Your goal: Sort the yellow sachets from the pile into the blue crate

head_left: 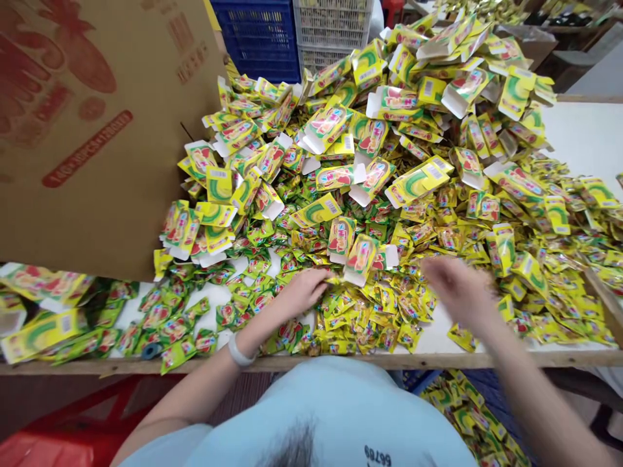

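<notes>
My left hand (307,289) reaches over the table's near half, thumb and fingers pinched together at the edge of a small yellow packet (335,281). A white band circles that wrist. Blurred by motion, my right hand (460,288) is above the packets to the right, and its fingers cannot be made out. Between the hands lies a heap of small yellow packets (367,318). Just behind it, a small yellow box with fruit pictures (361,258) leans with a white end flap showing. Green packets (170,324) are scattered to the left of my left hand.
A large heap of yellow boxes (326,123), many with open flaps, rises at the back. A big cardboard carton (111,194) stands at left. Blue (257,39) and white crates (333,26) are behind. Below the wooden table edge (341,363) are a red stool (73,428) and more packets (467,408).
</notes>
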The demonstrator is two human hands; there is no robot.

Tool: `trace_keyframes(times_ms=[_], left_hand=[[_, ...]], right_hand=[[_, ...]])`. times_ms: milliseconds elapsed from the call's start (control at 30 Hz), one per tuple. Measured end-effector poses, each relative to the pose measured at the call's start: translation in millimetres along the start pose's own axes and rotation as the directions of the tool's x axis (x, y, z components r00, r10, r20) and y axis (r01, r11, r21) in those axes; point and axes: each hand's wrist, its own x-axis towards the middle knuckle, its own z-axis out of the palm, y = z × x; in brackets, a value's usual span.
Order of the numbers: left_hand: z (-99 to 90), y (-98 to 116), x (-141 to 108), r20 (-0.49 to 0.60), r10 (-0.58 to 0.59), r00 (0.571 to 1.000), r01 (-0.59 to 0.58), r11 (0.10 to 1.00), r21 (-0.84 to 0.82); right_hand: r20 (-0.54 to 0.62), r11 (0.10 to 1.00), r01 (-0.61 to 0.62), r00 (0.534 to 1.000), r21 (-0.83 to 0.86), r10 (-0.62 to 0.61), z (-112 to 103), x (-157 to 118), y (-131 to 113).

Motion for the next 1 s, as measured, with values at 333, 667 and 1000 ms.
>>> trace_keyframes(times_ms=[333,667,1000], left_hand=[[-6.9,-1.0,9.4,-0.031,-0.363,0.931,0.149,0.458,-0.876],[6.0,40.7,12.7,0.066,-0.165,0.984,0.157,0.632,-0.759],[37.6,60.7,15.1,-0.160,-0.229,0.960,0.033,0.663,-0.748]], right_hand=[[0.571,0.885,0.465,0.734,-0.027,-0.368,137.9,-7.1,-36.3],[0.716,0.900,0.324,0.698,-0.290,-0.021,47.0,23.9,-56.4],[0.329,0.904,-0.219,0.940,0.366,0.095,74.4,-7.0,-33.6]])
